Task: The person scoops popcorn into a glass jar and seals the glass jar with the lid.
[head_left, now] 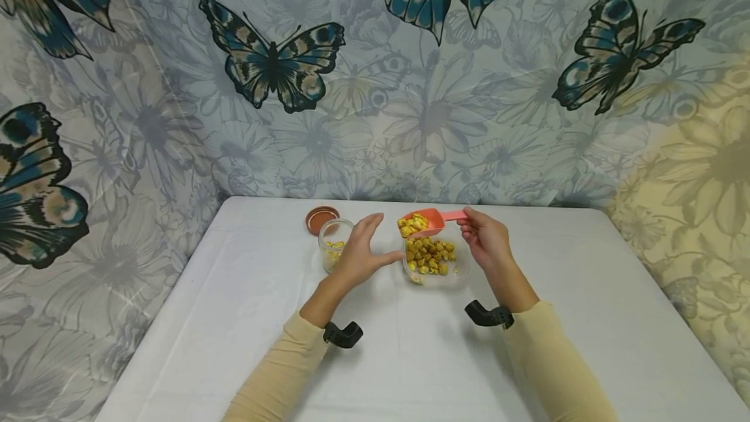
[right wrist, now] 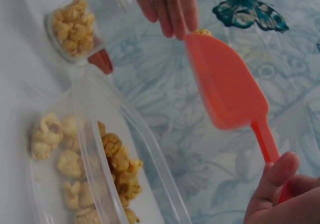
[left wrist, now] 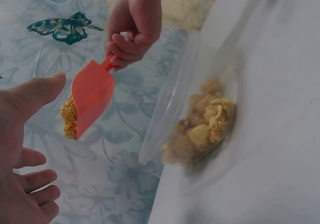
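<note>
My right hand [head_left: 487,237] pinches the handle of an orange scoop [head_left: 434,221], which holds caramel popcorn [head_left: 413,225]. The scoop hangs above a clear plastic container [head_left: 461,272] with more popcorn [head_left: 430,256] inside. Fingers spread and thumb apart, my left hand [head_left: 359,254] is held between the container and a glass jar [head_left: 328,258], gripping nothing. In the right wrist view, popcorn [right wrist: 73,28] fills the bottom of the jar. In the left wrist view, the scoop [left wrist: 93,91] is near the left thumb, with popcorn at its edge.
A brown round lid [head_left: 321,219] lies behind the jar on the white-covered table [head_left: 410,357]. Butterfly-printed cloth [head_left: 351,135] hangs behind the table. Each wrist wears a black camera mount [head_left: 343,335].
</note>
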Demonstrator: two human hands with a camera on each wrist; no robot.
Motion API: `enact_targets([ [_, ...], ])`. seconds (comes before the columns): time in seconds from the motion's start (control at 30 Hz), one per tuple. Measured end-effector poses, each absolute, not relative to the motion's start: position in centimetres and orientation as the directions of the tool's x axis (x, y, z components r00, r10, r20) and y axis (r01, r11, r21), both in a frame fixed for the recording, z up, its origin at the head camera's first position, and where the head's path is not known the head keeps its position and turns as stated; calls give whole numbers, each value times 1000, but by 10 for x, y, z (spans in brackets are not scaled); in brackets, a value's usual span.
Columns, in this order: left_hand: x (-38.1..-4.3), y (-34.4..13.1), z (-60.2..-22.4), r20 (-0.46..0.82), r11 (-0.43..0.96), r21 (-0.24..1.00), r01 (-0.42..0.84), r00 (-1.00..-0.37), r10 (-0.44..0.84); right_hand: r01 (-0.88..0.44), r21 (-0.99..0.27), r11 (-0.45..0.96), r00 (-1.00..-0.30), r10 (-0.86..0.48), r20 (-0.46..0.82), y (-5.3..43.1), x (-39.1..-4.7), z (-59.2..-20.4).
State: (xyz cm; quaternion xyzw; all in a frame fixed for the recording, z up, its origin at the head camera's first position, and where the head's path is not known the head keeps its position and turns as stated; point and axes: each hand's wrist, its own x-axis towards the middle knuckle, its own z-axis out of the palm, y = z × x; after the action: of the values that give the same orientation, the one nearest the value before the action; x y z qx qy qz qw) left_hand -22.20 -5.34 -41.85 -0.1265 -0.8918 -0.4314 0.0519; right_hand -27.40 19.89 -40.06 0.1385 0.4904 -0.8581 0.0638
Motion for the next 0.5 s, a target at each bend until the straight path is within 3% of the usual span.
enact_targets([
  [0.5,-219,-71,-408,222,626,739,250,-967,124,238,-835,-496,-964,-19,-264,179,-278,-396],
])
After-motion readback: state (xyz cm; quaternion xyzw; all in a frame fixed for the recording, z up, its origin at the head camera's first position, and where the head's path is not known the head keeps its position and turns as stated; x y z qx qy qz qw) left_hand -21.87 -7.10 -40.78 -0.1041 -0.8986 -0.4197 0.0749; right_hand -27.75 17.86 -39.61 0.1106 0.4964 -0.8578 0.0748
